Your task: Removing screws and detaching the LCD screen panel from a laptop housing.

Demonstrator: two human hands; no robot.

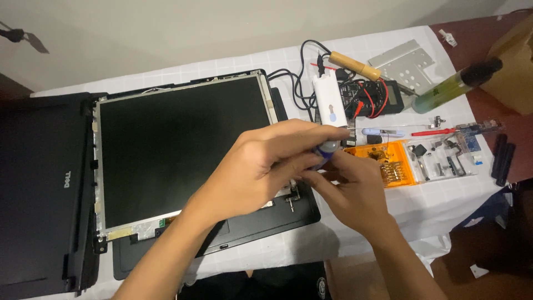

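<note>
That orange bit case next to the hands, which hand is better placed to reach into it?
Probably the right hand. It sits right beside the orange bit case, nearly touching its near edge. The left hand lies farther off, over the laptop screen, and both hands grip a small blue-tipped screwdriver.

I see a desk under a white checked cloth, its dark red-brown top bare at the far right. Beyond the far edge rises a plain pale wall, evenly lit.
</note>
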